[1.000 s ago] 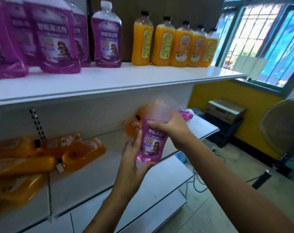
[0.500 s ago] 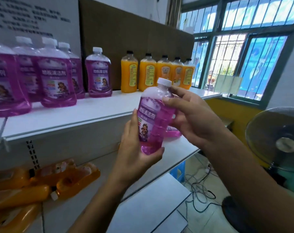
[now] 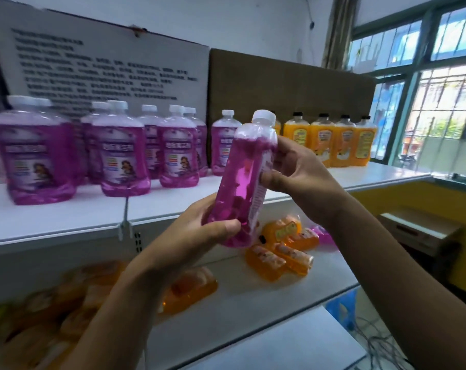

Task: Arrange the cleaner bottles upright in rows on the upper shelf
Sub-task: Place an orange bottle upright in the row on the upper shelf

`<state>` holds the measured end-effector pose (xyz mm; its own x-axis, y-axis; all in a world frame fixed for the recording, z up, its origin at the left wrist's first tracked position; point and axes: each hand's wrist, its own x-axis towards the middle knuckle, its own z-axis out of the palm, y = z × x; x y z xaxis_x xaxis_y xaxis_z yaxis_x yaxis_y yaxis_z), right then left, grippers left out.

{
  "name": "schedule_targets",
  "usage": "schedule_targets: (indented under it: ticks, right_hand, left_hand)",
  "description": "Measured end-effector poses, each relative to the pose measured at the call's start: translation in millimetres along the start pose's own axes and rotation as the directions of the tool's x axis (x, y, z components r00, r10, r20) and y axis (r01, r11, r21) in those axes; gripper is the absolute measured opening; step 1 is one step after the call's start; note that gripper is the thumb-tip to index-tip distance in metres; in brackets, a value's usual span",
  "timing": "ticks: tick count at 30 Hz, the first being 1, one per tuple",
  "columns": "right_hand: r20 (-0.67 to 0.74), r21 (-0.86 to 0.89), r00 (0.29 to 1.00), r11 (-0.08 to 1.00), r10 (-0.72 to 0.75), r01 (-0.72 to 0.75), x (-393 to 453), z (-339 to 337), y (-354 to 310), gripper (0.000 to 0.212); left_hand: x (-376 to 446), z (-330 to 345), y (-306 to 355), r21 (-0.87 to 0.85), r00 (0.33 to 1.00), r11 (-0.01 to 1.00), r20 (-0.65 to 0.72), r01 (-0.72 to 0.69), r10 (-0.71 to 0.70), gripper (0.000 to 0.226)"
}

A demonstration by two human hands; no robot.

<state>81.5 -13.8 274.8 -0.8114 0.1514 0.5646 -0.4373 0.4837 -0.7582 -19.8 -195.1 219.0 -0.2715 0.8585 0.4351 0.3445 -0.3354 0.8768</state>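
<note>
A purple cleaner bottle [image 3: 242, 180] with a white cap is held almost upright, leaning a little right, in front of the upper shelf [image 3: 74, 217]. My left hand [image 3: 197, 233] grips its base from below and the left. My right hand [image 3: 298, 169] holds its upper body and label from the right. Several purple bottles [image 3: 125, 153] stand upright on the upper shelf's left and middle. Several orange bottles [image 3: 344, 142] stand in a row at its right, by a brown board.
Orange bottles [image 3: 280, 255] lie on their sides on the lower shelf [image 3: 253, 297], with more blurred ones at the lower left [image 3: 53, 311]. A purple bottle [image 3: 325, 236] lies behind my right wrist. Windows [image 3: 440, 102] and a box [image 3: 421, 231] are to the right.
Both hands have lifted the purple bottle from the lower shelf up to the upper shelf's height and turned it, so its label now faces right. The view has tilted upward.
</note>
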Motion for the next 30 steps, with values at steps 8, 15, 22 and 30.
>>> schedule_targets:
  ticks: [8, 15, 22, 30]
  right_hand:
    - [-0.110, -0.175, 0.960, 0.956, -0.258, 0.236, 22, 38, 6, 0.076]
    - [-0.175, -0.268, 0.942, 0.934, -0.286, 0.234, 45, 32, 23, 0.083]
    - [-0.149, -0.330, 0.953, 0.922, -0.264, 0.204, 69, 17, 47, 0.082]
    - [-0.137, -0.419, 0.978, 0.903, -0.159, 0.088, 109, -7, 80, 0.075]
  left_hand:
    - [1, -14, 7, 0.474, 0.933, 0.876, -0.346, 0.088, 0.094, 0.046]
    - [30, -29, 5, 0.576, 0.939, 0.806, -0.336, 0.138, 0.080, 0.045]
    - [63, -39, -6, 0.584, 0.947, 0.783, -0.321, 0.213, -0.018, 0.049]
    - [81, -48, -27, 0.811, 0.942, 0.485, -0.320, 0.326, -0.097, 0.028]
